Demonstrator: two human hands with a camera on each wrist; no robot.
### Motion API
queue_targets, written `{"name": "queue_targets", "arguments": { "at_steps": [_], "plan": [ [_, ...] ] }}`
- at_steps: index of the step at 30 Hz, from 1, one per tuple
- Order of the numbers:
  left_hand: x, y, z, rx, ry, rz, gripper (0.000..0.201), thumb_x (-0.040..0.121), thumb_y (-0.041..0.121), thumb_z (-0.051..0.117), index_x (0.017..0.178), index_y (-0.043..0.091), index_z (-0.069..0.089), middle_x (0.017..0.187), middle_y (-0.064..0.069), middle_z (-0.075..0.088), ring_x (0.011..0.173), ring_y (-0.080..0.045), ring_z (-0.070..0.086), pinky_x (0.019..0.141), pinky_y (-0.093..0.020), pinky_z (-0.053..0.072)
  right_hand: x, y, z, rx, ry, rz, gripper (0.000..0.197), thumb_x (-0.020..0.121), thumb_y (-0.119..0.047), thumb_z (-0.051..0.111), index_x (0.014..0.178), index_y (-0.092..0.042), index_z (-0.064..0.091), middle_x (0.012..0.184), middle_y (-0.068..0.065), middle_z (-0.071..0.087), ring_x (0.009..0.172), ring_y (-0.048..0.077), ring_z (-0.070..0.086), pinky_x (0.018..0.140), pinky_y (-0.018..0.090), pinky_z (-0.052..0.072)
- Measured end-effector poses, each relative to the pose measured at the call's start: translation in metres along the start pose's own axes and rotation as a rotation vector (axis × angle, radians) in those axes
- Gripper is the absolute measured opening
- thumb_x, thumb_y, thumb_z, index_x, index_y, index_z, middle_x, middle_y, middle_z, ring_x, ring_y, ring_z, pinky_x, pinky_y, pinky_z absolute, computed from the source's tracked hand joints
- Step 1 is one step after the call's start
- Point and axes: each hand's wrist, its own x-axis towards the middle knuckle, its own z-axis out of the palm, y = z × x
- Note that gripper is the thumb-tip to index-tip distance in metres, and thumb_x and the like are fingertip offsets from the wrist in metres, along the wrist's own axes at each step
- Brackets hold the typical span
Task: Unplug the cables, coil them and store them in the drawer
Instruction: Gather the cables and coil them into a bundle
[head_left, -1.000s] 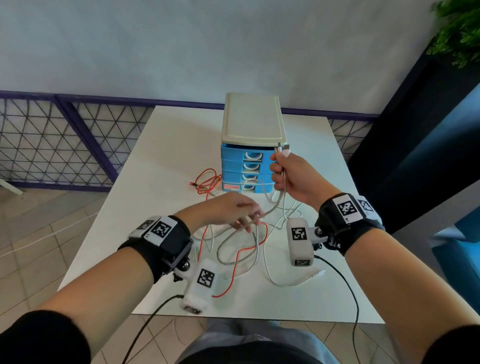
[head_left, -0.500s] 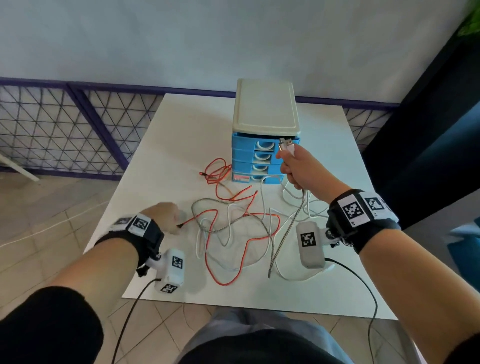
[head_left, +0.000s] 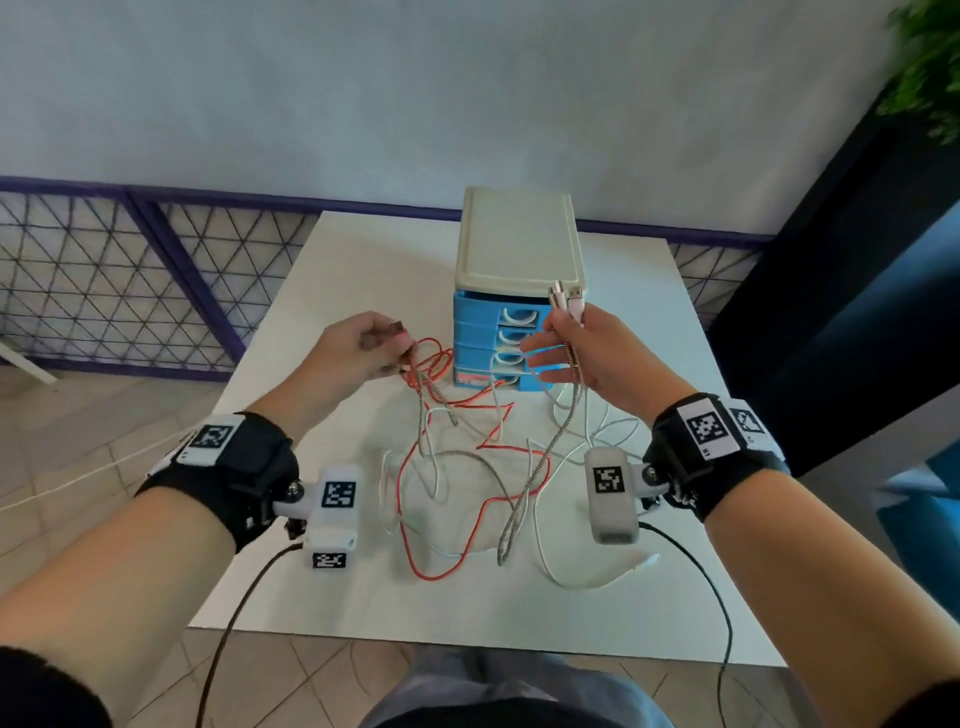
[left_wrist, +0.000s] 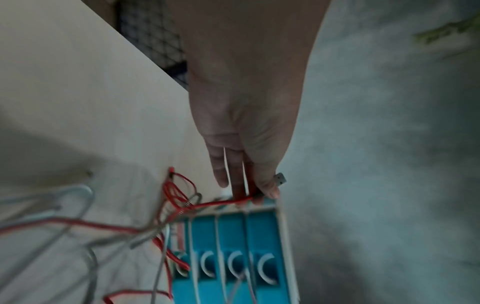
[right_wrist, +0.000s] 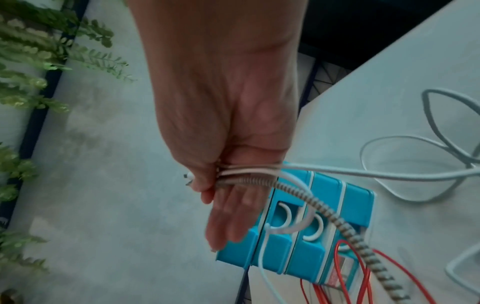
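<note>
A tangle of cables lies on the white table (head_left: 332, 280) in front of a small drawer unit (head_left: 519, 244) with a cream top and blue drawers, all closed. My right hand (head_left: 563, 332) is raised beside the top drawer. Its thumb pinches a bundle of plug ends (right_wrist: 246, 174) from the white cables and the braided grey cable (head_left: 535, 478), while the other fingers stay straight. My left hand (head_left: 400, 348) is left of the unit and pinches one end of the red cable (head_left: 441, 519); a silver plug (left_wrist: 280, 179) shows past the fingertips.
Loops of white cable (head_left: 571, 577) reach towards the table's front edge. A purple mesh fence (head_left: 104, 291) runs behind and left of the table. A dark panel (head_left: 831, 312) stands on the right, and a plant (head_left: 930, 67) hangs at the top right.
My left hand has come up from the table's front left to beside the drawers, lifting the red cable's end. My right hand stays by the top drawer with its plug bundle.
</note>
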Motion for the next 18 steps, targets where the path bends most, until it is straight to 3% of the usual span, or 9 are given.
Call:
{"name": "queue_targets", "arguments": {
  "at_steps": [2, 5, 9, 12, 14, 15, 18],
  "plan": [
    [-0.002, 0.021, 0.020, 0.006, -0.057, 0.063, 0.004, 0.089, 0.009, 0.060, 0.092, 0.012, 0.062, 0.079, -0.002, 0.073, 0.071, -0.014, 0.068, 0.070, -0.027, 0.059, 0.000, 0.002, 0.003, 0.049, -0.030, 0.003, 0.024, 0.103, -0.026, 0.040, 0.093, -0.012, 0.056, 0.102, 0.013, 0.073, 0.090, 0.022, 0.073, 0.074, 0.030, 0.059],
    [-0.006, 0.047, 0.049, 0.019, -0.124, 0.125, 0.006, 0.090, 0.007, 0.060, 0.095, 0.009, 0.062, 0.080, -0.005, 0.069, 0.059, -0.008, 0.068, 0.058, -0.020, 0.057, 0.000, 0.000, 0.008, 0.026, -0.036, -0.026, 0.024, 0.103, -0.025, 0.040, 0.092, -0.013, 0.058, 0.109, 0.018, 0.071, 0.097, 0.025, 0.071, 0.076, 0.026, 0.056],
    [-0.004, 0.076, 0.077, -0.044, -0.136, 0.222, 0.006, 0.087, 0.011, 0.064, 0.089, 0.016, 0.063, 0.082, 0.000, 0.064, 0.060, -0.007, 0.067, 0.057, -0.018, 0.055, -0.004, -0.010, 0.016, 0.106, -0.103, -0.045, 0.024, 0.105, -0.021, 0.035, 0.101, -0.009, 0.055, 0.100, 0.016, 0.071, 0.088, 0.023, 0.073, 0.079, 0.028, 0.056],
    [0.006, 0.082, 0.084, 0.021, -0.083, 0.257, 0.008, 0.079, 0.025, 0.074, 0.085, 0.023, 0.068, 0.070, 0.008, 0.064, 0.063, -0.008, 0.057, 0.064, -0.019, 0.049, -0.006, -0.016, 0.022, 0.191, -0.157, -0.077, 0.030, 0.106, -0.021, 0.032, 0.118, -0.003, 0.052, 0.103, 0.017, 0.070, 0.092, 0.026, 0.072, 0.078, 0.030, 0.057],
    [0.011, 0.081, 0.085, 0.088, -0.043, 0.263, 0.009, 0.077, 0.032, 0.075, 0.081, 0.028, 0.068, 0.054, 0.020, 0.056, 0.057, -0.007, 0.044, 0.059, -0.016, 0.039, -0.008, -0.019, 0.024, 0.184, -0.160, -0.097, 0.030, 0.106, -0.020, 0.030, 0.116, -0.001, 0.051, 0.093, 0.015, 0.068, 0.082, 0.024, 0.071, 0.076, 0.031, 0.058],
    [0.012, 0.080, 0.086, 0.095, -0.030, 0.265, 0.010, 0.078, 0.032, 0.074, 0.083, 0.028, 0.067, 0.053, 0.022, 0.056, 0.058, -0.007, 0.043, 0.059, -0.017, 0.038, -0.008, -0.020, 0.025, 0.175, -0.153, -0.104, 0.028, 0.106, -0.020, 0.030, 0.110, -0.002, 0.051, 0.084, 0.011, 0.066, 0.074, 0.022, 0.068, 0.074, 0.032, 0.058],
    [0.006, 0.073, 0.091, -0.017, -0.116, 0.191, 0.035, 0.086, 0.037, 0.065, 0.115, 0.021, 0.051, 0.086, 0.014, 0.067, 0.081, -0.010, 0.062, 0.080, -0.028, 0.050, -0.006, -0.021, 0.026, 0.155, -0.108, -0.122, 0.025, 0.106, -0.020, 0.032, 0.093, -0.008, 0.050, 0.066, 0.001, 0.049, 0.053, 0.013, 0.054, 0.062, 0.032, 0.054]
  ]
}}
